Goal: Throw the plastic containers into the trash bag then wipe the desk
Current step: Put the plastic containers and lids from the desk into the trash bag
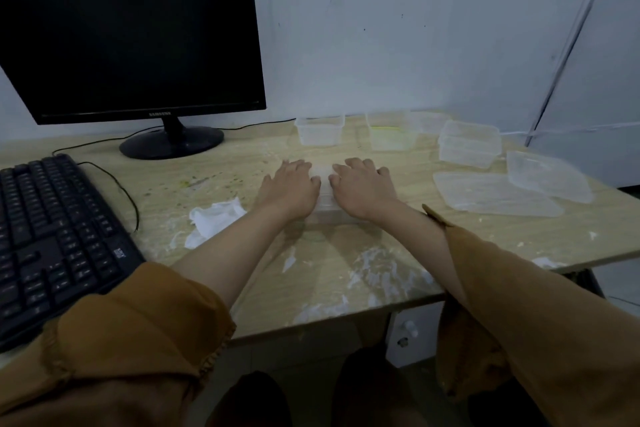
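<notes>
A clear plastic container (325, 199) sits mid-desk, and both hands rest on top of it. My left hand (292, 185) covers its left half, my right hand (360, 185) its right half, fingers curled over the far edge. More clear containers stand behind: one (319, 130) at the back centre, one with a yellowish smear (389, 132), a closed pair stacked (469, 144) at the right. A flat lid (495, 194) and a tilted tub (547, 177) lie near the right edge. A crumpled white tissue (214, 218) lies left of my left arm. No trash bag is in view.
The wooden desk (346, 274) carries white smears and greenish stains. A black monitor (131, 31) stands at the back left, and a black keyboard (52, 239) lies at the left with its cable looping beside it. The desk's right edge runs diagonally.
</notes>
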